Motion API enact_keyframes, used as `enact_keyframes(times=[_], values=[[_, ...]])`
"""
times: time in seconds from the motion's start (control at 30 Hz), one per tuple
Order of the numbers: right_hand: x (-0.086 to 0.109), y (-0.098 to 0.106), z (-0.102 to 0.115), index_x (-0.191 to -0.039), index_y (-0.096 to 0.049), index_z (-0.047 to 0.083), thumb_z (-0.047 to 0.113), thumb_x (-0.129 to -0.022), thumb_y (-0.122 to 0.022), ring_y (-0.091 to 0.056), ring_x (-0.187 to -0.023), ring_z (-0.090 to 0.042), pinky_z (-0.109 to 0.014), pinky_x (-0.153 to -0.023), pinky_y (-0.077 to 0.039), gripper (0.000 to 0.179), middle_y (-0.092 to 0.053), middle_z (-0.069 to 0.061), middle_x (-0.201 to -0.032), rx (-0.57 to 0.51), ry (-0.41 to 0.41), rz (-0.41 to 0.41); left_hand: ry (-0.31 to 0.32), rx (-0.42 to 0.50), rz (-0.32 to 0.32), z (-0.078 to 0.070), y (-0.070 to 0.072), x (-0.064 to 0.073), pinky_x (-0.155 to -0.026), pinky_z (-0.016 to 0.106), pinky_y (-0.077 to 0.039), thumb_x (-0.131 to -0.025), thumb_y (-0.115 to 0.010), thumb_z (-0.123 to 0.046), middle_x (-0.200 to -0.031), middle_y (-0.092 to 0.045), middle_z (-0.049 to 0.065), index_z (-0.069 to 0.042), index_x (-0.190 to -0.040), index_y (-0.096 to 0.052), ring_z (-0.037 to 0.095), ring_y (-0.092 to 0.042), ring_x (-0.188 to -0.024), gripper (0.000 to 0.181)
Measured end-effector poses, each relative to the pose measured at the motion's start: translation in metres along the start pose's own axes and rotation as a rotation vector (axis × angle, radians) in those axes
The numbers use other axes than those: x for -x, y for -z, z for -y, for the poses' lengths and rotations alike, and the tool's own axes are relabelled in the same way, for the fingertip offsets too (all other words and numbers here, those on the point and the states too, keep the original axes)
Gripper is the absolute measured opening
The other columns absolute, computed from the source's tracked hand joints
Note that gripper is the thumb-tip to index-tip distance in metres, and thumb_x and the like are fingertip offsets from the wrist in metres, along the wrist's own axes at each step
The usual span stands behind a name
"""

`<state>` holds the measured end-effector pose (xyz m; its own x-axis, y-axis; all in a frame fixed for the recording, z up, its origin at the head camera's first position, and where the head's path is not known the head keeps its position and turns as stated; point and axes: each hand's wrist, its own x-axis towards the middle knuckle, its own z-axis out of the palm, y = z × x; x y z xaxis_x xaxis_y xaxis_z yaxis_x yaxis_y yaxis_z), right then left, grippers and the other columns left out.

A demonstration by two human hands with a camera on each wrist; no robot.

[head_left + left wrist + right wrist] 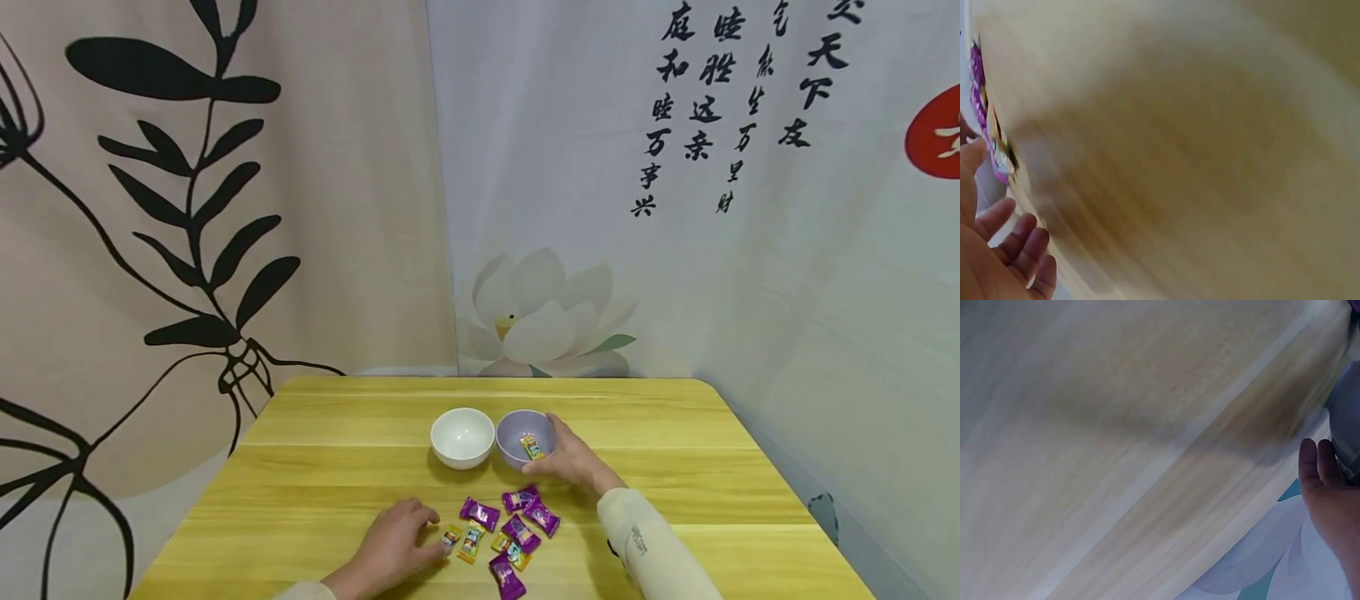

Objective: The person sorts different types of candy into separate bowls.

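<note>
Leftmost yellow candy, lower centre: lies just right of left hand, the nearer; long axis leans upper right; fingers loose, unclenched. Right hand: fingers grasp lavender bowl.

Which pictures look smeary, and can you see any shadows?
Head view: sharpest, the candies fairly clear, a soft shadow by the white bowl; left wrist view: the table is smeared, though the left hand looks clearer; right wrist view: the table is blurry too, with a dark patch, maybe shadow, near the purple bowl.
</note>
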<state>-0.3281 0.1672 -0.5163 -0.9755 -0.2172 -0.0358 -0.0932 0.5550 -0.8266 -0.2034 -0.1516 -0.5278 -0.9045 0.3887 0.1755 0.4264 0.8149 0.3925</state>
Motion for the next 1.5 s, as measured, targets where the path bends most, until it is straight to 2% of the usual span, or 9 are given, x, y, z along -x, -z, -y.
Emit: enact_keyframes(times=[0.23, 0.33, 0.6, 0.87, 1.27, 1.5], values=[[0.001, 0.0, -0.001, -0.156, -0.017, 0.001, 0.04, -0.067, -0.092, -0.038, -0.135, -0.045, -0.06, -0.11, -0.031, 0.124, -0.035, -0.024, -0.152, 0.01, -0.003, -0.005, 0.021, -0.029, 0.053, -0.006, -0.005, 0.002, -0.077, 0.042, -0.046, -0.074, -0.074, -0.066, -0.096, -0.056, -0.006, -0.016, -0.097, -0.069, 0.018, -0.053, -0.09, 0.056], [0.002, 0.0, -0.002, -0.156, -0.017, 0.0, 0.04, -0.066, -0.093, -0.038, -0.135, -0.046, -0.06, -0.11, -0.03, 0.124, -0.034, -0.025, -0.152, 0.012, -0.002, -0.005, 0.01, -0.051, 0.071, -0.006, -0.006, 0.002, -0.075, 0.04, -0.044, -0.075, -0.075, -0.064, -0.096, -0.054, -0.005, -0.016, -0.097, -0.069, 0.017, -0.051, -0.09, 0.053], [0.003, -0.003, -0.004, -0.156, -0.016, 0.001, 0.038, -0.066, -0.093, -0.038, -0.135, -0.046, -0.06, -0.111, -0.03, 0.124, -0.034, -0.025, -0.152, -0.012, -0.013, -0.007, -0.039, -0.071, 0.057, -0.003, -0.006, 0.005, -0.068, 0.031, -0.04, -0.08, -0.076, -0.05, -0.091, -0.051, -0.01, -0.018, -0.095, -0.071, 0.011, -0.047, -0.084, 0.036], [0.006, -0.006, -0.005, -0.156, -0.016, 0.001, 0.041, -0.067, -0.092, -0.038, -0.135, -0.045, -0.06, -0.11, -0.031, 0.123, -0.034, -0.024, -0.152, 0.011, -0.012, 0.005, -0.057, -0.072, 0.059, 0.003, -0.004, 0.004, -0.069, 0.031, -0.042, -0.083, -0.077, -0.044, -0.09, -0.053, -0.012, -0.019, -0.094, -0.073, 0.008, -0.048, -0.081, 0.029], [0.002, -0.005, -0.003, -0.157, -0.017, 0.002, 0.041, -0.067, -0.092, -0.04, -0.134, -0.044, -0.059, -0.11, -0.032, 0.123, -0.035, -0.023, -0.152, 0.019, -0.008, -0.005, -0.054, -0.037, -0.011, 0.01, 0.002, -0.003, -0.067, 0.033, -0.043, -0.079, -0.08, -0.039, -0.079, -0.056, -0.015, -0.019, -0.083, -0.071, 0.003, -0.048, -0.07, 0.022], [0.002, -0.004, -0.002, -0.156, -0.017, 0.001, 0.04, -0.067, -0.092, -0.042, -0.132, -0.044, -0.06, -0.108, -0.034, 0.123, -0.037, -0.024, -0.15, 0.024, -0.004, -0.008, -0.051, -0.035, -0.052, 0.01, 0.007, -0.007, -0.069, 0.035, -0.047, -0.08, -0.079, -0.038, -0.078, -0.055, -0.015, -0.017, -0.086, -0.071, 0.004, -0.049, -0.07, 0.024]])
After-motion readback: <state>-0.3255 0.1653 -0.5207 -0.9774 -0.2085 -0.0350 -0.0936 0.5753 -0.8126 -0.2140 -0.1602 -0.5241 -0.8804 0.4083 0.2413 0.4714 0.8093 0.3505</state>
